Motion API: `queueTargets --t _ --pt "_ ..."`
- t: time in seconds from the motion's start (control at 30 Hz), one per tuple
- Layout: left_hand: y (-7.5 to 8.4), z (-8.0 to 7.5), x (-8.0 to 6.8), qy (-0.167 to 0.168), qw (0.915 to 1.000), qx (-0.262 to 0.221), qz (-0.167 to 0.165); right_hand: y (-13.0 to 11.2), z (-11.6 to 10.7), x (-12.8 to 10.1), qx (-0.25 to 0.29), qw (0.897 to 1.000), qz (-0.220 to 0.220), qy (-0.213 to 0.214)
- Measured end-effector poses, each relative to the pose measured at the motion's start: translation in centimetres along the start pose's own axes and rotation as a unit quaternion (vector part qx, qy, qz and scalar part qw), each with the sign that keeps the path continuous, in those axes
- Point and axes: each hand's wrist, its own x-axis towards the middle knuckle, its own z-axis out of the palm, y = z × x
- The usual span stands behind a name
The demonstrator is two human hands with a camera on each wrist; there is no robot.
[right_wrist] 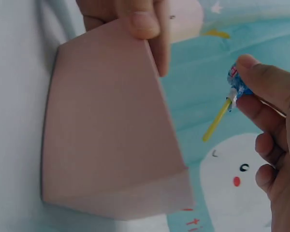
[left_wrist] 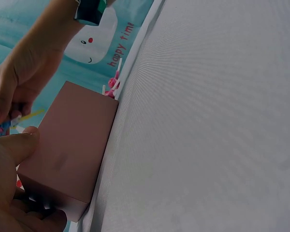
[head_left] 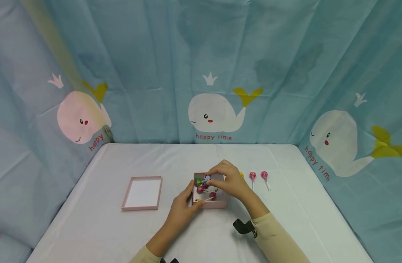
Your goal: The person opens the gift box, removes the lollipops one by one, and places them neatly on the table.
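A pink open-topped box (head_left: 217, 205) stands on the table with several wrapped lollipops in it, among them a green one (head_left: 198, 182) and a dark red one (head_left: 213, 195). My left hand (head_left: 182, 206) grips its left side, thumb at the front rim and fingers along the left wall. Above the box, my right hand (head_left: 229, 181) pinches a blue-wrapped lollipop (right_wrist: 237, 83) between thumb and fingers. Its yellow stick points down and away from the fingertips in the right wrist view. The fingers partly cover the box's contents in the head view.
To the left lies a shallow pink-rimmed box lid (head_left: 141, 193) with a white inside. Right of the box are two pink lollipops (head_left: 252, 175) and a yellow one (head_left: 241, 175), partly behind the right hand. A blue whale-print curtain (head_left: 148, 109) surrounds the white table (head_left: 99, 226).
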Motion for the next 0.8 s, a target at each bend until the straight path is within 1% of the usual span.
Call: queueTargets --t 0.1,0.23,0.43,0.63,0.73,0.8 --pt "0.0 0.1 0.0 -0.002 0.9999 0.006 -0.008 -0.2 -0.9 -0.5 -0.006 1.0 0.003 0.019" --pt "0.0 0.1 -0.1 -0.001 0.9999 0.013 -0.007 -0.6 -2.3 -1.3 -0.014 0.999 0.026 0.042" --pt "0.1 0.1 -0.1 0.001 0.9999 0.006 -0.014 -0.9 -4.6 -2.7 -0.021 0.995 0.062 0.072" --pt "0.0 0.3 0.0 0.001 0.9997 -0.007 -0.023 0.3 -7.3 -4.4 -0.029 0.99 0.084 0.107" --pt "0.0 0.4 -0.1 -0.005 0.9995 -0.013 -0.027 1.4 -8.7 -5.5 -0.053 0.984 0.109 0.129" --pt "0.0 0.3 -0.1 -0.008 0.9994 -0.015 -0.03 2.2 -9.5 -6.2 -0.071 0.978 0.134 0.142"
